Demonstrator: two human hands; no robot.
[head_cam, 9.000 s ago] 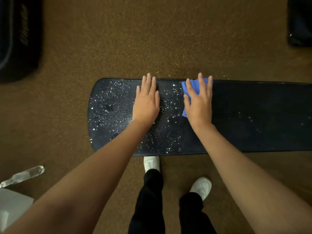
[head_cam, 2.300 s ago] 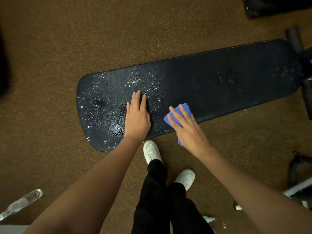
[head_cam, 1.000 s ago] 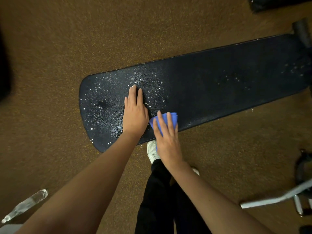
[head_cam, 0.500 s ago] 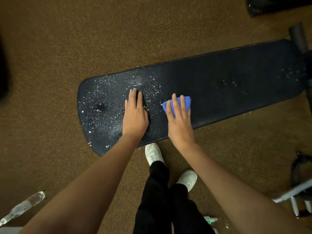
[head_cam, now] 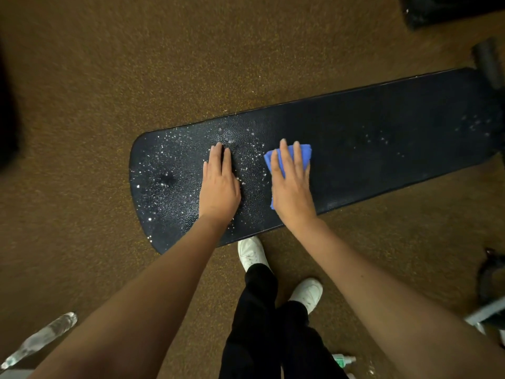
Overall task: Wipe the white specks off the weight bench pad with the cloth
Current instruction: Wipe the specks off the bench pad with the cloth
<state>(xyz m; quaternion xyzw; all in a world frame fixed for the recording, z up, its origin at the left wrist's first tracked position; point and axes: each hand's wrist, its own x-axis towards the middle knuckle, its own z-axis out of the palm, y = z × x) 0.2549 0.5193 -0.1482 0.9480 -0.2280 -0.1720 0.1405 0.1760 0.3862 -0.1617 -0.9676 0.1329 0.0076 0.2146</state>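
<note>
Weight bench pad (head_cam: 369, 149), one, dark, lying across the brown floor (head_cam: 109, 64).
White specks (head_cam: 169, 170) crowd its left end; the left hand (head_cam: 218, 187) rests flat among them, and the right hand (head_cam: 292, 187) presses one blue cloth (head_cam: 306, 153) with straight fingers mid-pad.

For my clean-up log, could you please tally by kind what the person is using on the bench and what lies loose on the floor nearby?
Bench pads: 1, dark, white specks mostly at its rounded end
Blue cloths: 1, under the right hand
Clear plastic bottles: 1, lying on the floor
Spray bottles: 1, by the feet
Total: 4
The left hand rests flat on the pad.
</note>
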